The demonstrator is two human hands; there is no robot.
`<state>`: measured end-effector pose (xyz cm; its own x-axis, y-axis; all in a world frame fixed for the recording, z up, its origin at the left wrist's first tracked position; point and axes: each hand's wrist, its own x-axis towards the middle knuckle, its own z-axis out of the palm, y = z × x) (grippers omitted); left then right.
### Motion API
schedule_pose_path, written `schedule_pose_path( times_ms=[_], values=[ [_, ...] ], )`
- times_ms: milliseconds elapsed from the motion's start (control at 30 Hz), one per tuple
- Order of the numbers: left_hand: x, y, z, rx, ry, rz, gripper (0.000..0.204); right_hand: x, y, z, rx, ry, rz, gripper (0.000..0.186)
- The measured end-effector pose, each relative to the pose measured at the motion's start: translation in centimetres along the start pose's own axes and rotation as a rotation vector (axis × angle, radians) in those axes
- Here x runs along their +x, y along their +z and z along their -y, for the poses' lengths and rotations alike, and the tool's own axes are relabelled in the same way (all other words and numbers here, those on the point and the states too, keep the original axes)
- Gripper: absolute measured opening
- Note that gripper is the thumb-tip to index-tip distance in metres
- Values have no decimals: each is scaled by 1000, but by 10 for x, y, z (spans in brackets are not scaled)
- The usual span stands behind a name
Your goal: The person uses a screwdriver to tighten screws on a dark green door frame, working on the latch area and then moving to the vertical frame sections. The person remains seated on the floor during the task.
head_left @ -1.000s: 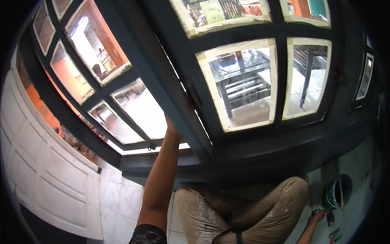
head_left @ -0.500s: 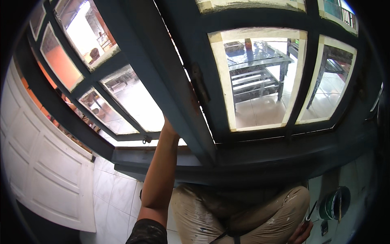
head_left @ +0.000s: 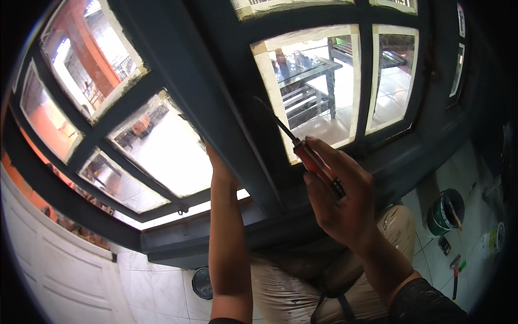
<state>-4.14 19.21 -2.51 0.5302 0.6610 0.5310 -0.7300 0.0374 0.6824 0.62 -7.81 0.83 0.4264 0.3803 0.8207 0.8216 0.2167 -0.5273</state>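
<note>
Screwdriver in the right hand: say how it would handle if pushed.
The screwdriver should be stiff, given its slim, metal-looking shaft. Weight likely sits toward the thicker red handle, which might roll, as it looks rounded.

The right grip (head_left: 342, 197), low beside the knee (head_left: 398, 222) half a second ago, is now raised before the taped window (head_left: 313, 92) with a red-handled screwdriver (head_left: 311, 159), its tip pointing toward the dark frame (head_left: 237, 67), while a white tub (head_left: 491, 241) now shows on the floor (head_left: 431, 275) at far right.
</note>
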Motion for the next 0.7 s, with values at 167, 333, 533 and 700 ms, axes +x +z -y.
schedule_pose_path(
  times_ms=[167, 333, 533, 700],
  values=[
    [5, -22, 7, -39, 39, 92, 36, 18, 9, 8, -40, 20, 26, 49],
    [-1, -16, 7, -93, 26, 96, 39, 22, 16, 9, -6, 35, 31, 47],
    [5, -35, 9, 39, 56, 136, 41, 19, 27, 1, 70, -4, 6, 45],
    [10, -45, 7, 281, 170, 274, 43, 21, 32, 2, 293, 118, -9, 38]
  ],
)
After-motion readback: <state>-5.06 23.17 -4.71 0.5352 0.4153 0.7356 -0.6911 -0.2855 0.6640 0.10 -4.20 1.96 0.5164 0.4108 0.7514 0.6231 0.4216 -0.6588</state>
